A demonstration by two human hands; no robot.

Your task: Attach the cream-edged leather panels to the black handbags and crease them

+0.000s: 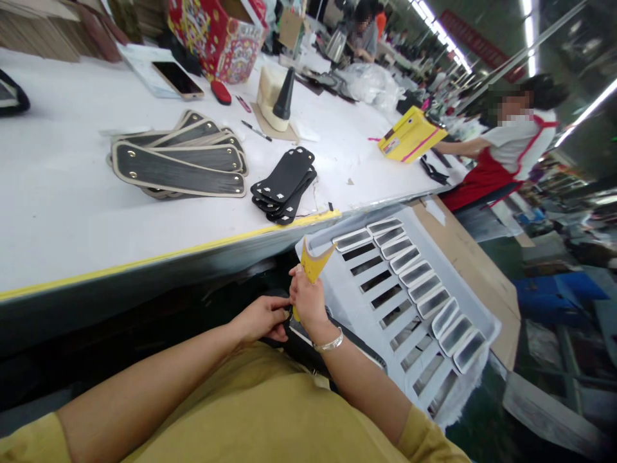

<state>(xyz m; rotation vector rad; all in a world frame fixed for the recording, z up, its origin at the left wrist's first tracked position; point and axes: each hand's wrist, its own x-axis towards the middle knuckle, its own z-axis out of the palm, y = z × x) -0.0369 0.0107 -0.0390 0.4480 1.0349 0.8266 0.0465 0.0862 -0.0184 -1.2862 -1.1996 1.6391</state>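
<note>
My right hand (pixel 306 299), with a silver bracelet on the wrist, is closed around a yellow plastic scraper (pixel 313 262) that points up. My left hand (pixel 263 318) is beside it, its fingers pinched at the scraper's lower end and over a dark flat piece (pixel 308 344) in my lap. Both hands are below the edge of the white table (pixel 58 206). Right of them a white board (pixel 357 302) carries several rows of black pieces with pale borders (pixel 419 283).
On the table lie a pile of long black pieces with beige edges (pixel 178 168), a stack of small black pieces (pixel 284 183), a phone (pixel 177 79), a pen (pixel 256 130), a red box (pixel 216 35) and a yellow box (pixel 409 135). A person in a red apron (pixel 501 161) sits at the far end.
</note>
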